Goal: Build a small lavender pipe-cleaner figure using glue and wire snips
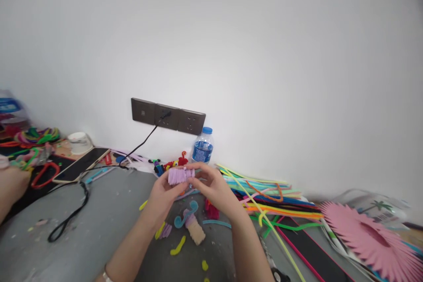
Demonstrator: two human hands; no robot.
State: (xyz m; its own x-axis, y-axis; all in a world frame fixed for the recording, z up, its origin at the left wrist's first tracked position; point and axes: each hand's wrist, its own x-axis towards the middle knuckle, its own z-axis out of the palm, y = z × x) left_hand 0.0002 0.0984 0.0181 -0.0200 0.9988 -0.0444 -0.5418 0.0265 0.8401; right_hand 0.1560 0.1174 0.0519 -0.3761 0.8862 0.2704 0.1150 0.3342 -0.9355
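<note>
A lilac coil of pipe cleaner (178, 176) is held up between my two hands. My left hand (164, 191) grips its left end with closed fingers. The fingers of my right hand (211, 186) pinch its right end. Below them on the grey table lie a light blue pipe cleaner with curled ends (187, 215) and a beige and lilac wound piece (196, 231). Short yellow pipe cleaner pieces (178, 246) and a small lilac piece (166, 230) are scattered close by. A red fuzzy piece (211, 209) is partly hidden by my right wrist.
A water bottle (202, 146) stands against the wall behind my hands. Many coloured pipe cleaners (284, 202) and a pink pleated disc (373, 238) lie to the right. On the left are a black cable (86, 194), red-handled scissors (45, 175) and another person's hand (15, 185).
</note>
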